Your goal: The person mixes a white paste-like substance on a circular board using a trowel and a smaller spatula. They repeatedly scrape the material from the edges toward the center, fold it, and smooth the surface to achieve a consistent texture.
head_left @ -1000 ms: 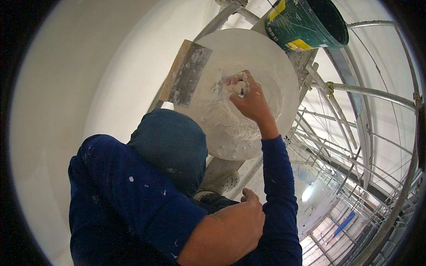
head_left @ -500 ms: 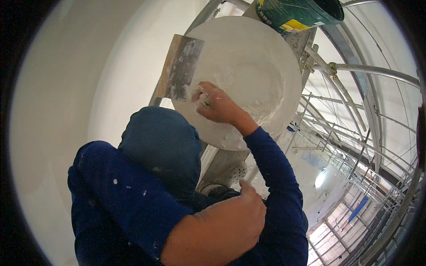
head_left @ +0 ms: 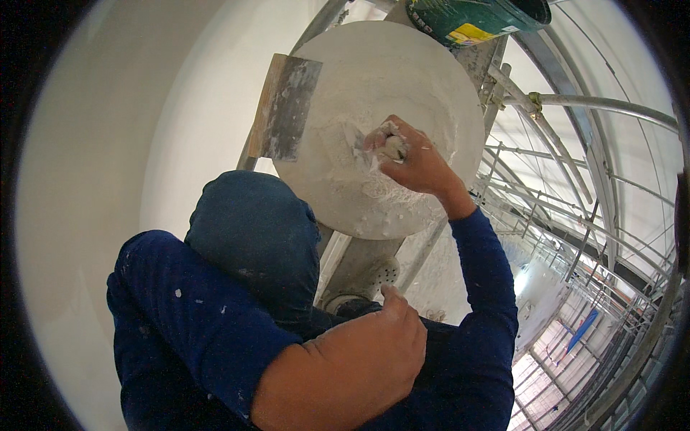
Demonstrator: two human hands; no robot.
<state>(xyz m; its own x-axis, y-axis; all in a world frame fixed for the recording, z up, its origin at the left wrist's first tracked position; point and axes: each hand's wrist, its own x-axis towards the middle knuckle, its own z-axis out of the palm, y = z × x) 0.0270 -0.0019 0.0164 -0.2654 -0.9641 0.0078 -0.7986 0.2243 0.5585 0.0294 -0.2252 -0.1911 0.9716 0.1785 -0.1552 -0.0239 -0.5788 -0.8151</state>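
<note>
White wall (head_left: 79, 187) curves up along the left, scaffold poles (head_left: 604, 104) fill the right. Round disc (head_left: 388, 54), off-white, sits over a plank (head_left: 363, 260) whose end shows past the near edge. Person's bent knee (head_left: 251, 248), blue cloth with white specks, is just beside the disc's near-left edge. Green bucket (head_left: 471, 18), yellow label, tilted in view, just past the far-right edge; its top is cut off by the frame. Left hand (head_left: 359, 359) is well off the near edge, by the lap: thumb up, fingers loosely curled, palm side hidden, can't tell if it has hold of anything. Wide trowel (head_left: 291, 108) lies across the left edge, wood grip outboard, grey smeared blade inboard over the disc. Right hand (head_left: 413, 158) is over the disc, a bit right of centre, fingers wrapped closed round a small tool. White paste (head_left: 392, 192) is spread near the hand, roughest toward the near-right edge. Small tool (head_left: 394, 149): pale handle inside the grip, its far end smeared, exact shape unclear.
</note>
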